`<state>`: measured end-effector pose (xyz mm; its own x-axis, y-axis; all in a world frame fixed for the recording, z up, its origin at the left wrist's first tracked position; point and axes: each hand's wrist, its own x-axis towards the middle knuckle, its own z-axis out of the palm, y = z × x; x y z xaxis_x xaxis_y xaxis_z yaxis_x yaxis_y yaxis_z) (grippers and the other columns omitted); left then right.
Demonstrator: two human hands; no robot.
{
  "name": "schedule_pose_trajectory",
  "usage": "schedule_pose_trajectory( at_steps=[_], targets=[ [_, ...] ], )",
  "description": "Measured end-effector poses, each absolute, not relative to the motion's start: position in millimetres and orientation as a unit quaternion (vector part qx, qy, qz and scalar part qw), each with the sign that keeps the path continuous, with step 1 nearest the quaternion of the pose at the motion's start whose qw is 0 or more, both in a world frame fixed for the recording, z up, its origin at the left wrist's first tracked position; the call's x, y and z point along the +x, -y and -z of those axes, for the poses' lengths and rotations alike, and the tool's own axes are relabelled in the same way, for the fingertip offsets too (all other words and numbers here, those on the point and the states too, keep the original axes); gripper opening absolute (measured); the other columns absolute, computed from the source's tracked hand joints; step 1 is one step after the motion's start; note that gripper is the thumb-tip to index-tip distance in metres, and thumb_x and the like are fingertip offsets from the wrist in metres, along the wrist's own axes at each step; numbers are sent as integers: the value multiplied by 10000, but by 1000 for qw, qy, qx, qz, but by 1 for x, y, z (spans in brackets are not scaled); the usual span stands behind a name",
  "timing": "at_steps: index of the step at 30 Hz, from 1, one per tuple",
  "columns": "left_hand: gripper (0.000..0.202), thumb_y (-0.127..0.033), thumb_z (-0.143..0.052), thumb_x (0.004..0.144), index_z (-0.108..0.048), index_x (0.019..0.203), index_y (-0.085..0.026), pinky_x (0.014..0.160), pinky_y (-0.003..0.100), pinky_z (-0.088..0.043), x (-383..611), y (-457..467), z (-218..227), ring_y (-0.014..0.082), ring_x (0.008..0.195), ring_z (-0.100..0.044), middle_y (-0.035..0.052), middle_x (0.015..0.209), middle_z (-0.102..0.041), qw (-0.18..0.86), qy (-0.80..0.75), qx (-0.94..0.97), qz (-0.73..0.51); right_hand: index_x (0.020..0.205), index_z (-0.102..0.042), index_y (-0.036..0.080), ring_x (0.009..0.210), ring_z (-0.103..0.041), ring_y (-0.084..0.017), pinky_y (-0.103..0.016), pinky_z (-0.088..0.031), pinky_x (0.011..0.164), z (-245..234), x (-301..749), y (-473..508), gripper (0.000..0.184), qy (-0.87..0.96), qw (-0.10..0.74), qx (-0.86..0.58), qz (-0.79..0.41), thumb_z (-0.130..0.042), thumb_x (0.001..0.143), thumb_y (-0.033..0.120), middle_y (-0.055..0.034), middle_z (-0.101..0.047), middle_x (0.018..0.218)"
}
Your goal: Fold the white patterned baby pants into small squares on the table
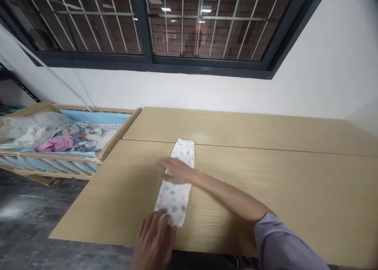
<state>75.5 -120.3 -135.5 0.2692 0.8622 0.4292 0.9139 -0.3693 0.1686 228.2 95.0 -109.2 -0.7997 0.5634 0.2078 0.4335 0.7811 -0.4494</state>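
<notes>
On the wooden table lies a white cloth (173, 199) with small green prints, folded into a long narrow strip that points away from me. My left hand (155, 238) rests at its near end, fingertips laid on the lower left corner. Across the strip's middle reaches my right hand (177, 171), palm down with fingers stretched to the left. Those fingers are smeared by motion, and part of the cloth is hidden under the hand. Whether the right palm presses on the fabric I cannot tell.
The pale table (251, 191) has a seam running across it near the back. To the left stands a wooden crib (116, 142) with blue lining, holding a pink cloth (59, 142), other fabrics and a clear plastic bag (38, 124). A barred window (165, 61) is above.
</notes>
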Motion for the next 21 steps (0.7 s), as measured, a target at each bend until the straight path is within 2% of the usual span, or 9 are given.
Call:
schedule_pose_trajectory(
  at_steps=[1, 3, 6, 8, 13, 17, 21],
  targets=[
    [305, -335, -527, 955, -648, 1220, -243, 978, 361, -486, 78, 122, 142, 259, 1159, -643, 93, 1267, -696, 84, 534, -809, 229, 1526, -378, 182, 1448, -387, -298, -454, -356, 1136, 113, 230, -74, 604, 946, 149, -214, -191, -436, 1019, 506, -168, -426, 1561],
    [439, -389, -561, 926, -594, 1336, -236, 1015, 393, -491, 81, 126, 157, 302, 1267, -590, 113, 1379, -635, 133, 513, -824, 201, 1566, -325, 188, 1505, -296, -276, -443, -304, 1185, 123, 233, -40, 641, 966, 125, -134, -184, -425, 1024, 514, -160, -333, 1616],
    [511, -466, -568, 909, -584, 1367, -240, 1001, 418, -521, 79, 130, 173, 339, 1306, -567, 130, 1406, -616, 163, 504, -836, 145, 1552, -366, 172, 1510, -291, -241, -400, -275, 1208, 139, 240, -21, 615, 975, 114, -89, -168, -446, 1027, 481, -158, -354, 1605],
    [568, -475, -555, 916, -536, 1423, -218, 1003, 419, -529, 77, 131, 176, 347, 1341, -537, 154, 1462, -563, 167, 499, -841, 127, 1544, -385, 180, 1515, -278, -242, -419, -263, 1214, 148, 245, -35, 603, 975, 108, -108, -161, -440, 1029, 489, -150, -358, 1604],
    [647, -457, -547, 929, -433, 1503, -178, 1006, 418, -537, 75, 129, 171, 357, 1367, -511, 204, 1512, -490, 168, 482, -851, 124, 1592, -284, 232, 1549, -158, -277, -494, -135, 1247, 162, 259, -128, 689, 945, 80, -275, -162, -366, 1016, 602, -113, -209, 1662],
    [648, -443, -535, 941, -400, 1525, -197, 1019, 416, -533, 74, 131, 172, 348, 1386, -491, 185, 1536, -467, 148, 489, -851, 120, 1597, -277, 205, 1550, -155, -263, -469, -85, 1257, 166, 274, -200, 662, 915, 87, -366, -144, -322, 1034, 552, -99, -211, 1661],
    [663, -415, -555, 923, -390, 1531, -209, 1033, 425, -518, 76, 134, 176, 352, 1396, -476, 169, 1556, -445, 139, 501, -844, 131, 1595, -283, 232, 1548, -170, -245, -450, -62, 1263, 171, 281, -230, 618, 918, 107, -356, -136, -327, 1038, 496, -48, -226, 1661]
  ],
)
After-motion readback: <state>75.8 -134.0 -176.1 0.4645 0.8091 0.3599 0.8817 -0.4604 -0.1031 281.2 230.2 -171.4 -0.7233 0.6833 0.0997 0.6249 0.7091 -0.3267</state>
